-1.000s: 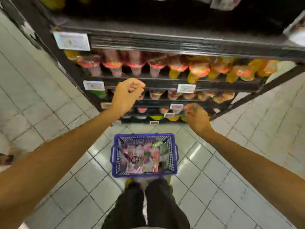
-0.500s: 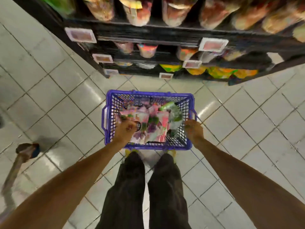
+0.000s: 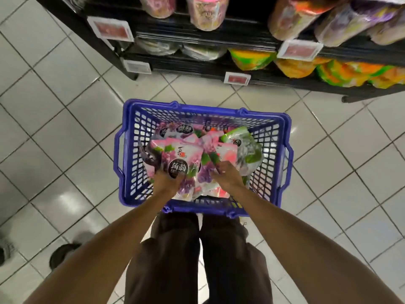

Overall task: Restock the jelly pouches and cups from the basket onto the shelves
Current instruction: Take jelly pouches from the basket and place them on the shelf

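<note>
Jelly pouches (image 3: 210, 141) in pink, purple and green lie heaped inside the blue basket (image 3: 203, 109), which stands on the tiled floor (image 3: 65, 128) just in front of the person's legs (image 3: 175, 260). Both hands reach into the basket's near half. The left hand (image 3: 166, 179) curls its fingers round the near edge of a grape pouch (image 3: 177, 159) with a dark round label, on the basket's left side. The right hand (image 3: 228, 176), toward the basket's middle, pinches a second pouch (image 3: 207, 172). A green pouch (image 3: 248, 148) leans against the basket's right wall. Beyond the basket's far rim stand black shelves (image 3: 219, 38) holding cups (image 3: 206, 12) and price tags (image 3: 237, 78).
</note>
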`<state>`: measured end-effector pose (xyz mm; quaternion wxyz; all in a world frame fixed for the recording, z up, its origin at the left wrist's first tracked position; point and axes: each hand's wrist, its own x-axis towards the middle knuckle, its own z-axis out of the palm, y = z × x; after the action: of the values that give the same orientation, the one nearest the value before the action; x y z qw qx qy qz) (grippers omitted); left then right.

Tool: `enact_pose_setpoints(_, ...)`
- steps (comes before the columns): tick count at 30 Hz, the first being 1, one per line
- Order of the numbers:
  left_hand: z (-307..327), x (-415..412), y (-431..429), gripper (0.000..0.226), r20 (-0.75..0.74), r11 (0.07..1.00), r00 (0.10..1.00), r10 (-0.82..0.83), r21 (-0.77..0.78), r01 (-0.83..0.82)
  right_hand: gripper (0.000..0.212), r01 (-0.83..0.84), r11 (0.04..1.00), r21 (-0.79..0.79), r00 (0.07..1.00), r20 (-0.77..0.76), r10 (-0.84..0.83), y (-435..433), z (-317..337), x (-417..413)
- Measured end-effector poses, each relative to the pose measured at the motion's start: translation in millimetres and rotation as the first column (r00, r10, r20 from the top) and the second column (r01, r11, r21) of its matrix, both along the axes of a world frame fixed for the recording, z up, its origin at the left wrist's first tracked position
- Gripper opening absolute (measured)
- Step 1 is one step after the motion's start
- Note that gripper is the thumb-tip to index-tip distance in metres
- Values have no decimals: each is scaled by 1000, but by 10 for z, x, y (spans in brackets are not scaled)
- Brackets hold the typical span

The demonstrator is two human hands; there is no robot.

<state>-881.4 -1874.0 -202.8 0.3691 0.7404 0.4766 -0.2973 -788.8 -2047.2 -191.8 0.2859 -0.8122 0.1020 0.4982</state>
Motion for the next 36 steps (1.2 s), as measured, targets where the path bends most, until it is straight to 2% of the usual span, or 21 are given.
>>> enact_pose_setpoints(4,-198,-3,153,70,-145,998,988,53,-25,-57,53,51,994,95,997,-63,-45,150,-171,-116)
enact_pose_setpoints(6,-204,-6,247,70,-154,995,984,89,-35,-95,56,75,991,109,993,-100,-64,150,-191,-124)
enact_pose_setpoints(8,-123,-3,271,65,-147,978,976,164,-105,-180,45,162,980,119,965,-226,-132,101,-194,-108)
enact_pose_setpoints(11,150,17,239,57,-115,918,947,300,-235,-319,55,260,960,104,939,-260,-226,-3,0,-85)
enact_pose_setpoints(13,436,47,215,52,-66,888,934,352,-291,-356,24,355,923,146,920,-233,-316,-106,265,-75)
enact_pose_setpoints(15,805,93,179,44,-29,861,908,418,-308,-406,8,398,890,223,908,-238,-346,-212,644,-43)
enact_pose_setpoints(18,1478,193,126,37,40,822,870,491,-352,-447,3,499,798,338,865,-250,-435,-372,1307,26)
enact_pose_setpoints(21,2264,337,67,28,135,855,901,412,-400,-331,9,614,701,363,788,-240,-567,-488,2067,118)
enact_pose_setpoints(27,3972,730,-153,56,380,887,869,316,-445,-128,8,621,618,482,742,-106,-662,-726,3659,424)
enact_pose_setpoints(31,4917,897,-322,55,464,851,775,430,-495,-176,20,559,574,599,704,22,-709,-799,4674,555)
enact_pose_setpoints(33,5365,969,-400,55,503,835,726,469,-519,-180,7,531,531,660,678,44,-734,-845,5162,603)
enact_pose_setpoints(34,5576,1014,-426,58,522,828,704,481,-533,-171,11,514,504,694,666,47,-745,-875,5377,632)
enact_pose_setpoints(36,5935,1105,-457,65,563,823,668,487,-551,-136,38,455,468,758,661,64,-747,-925,5700,702)
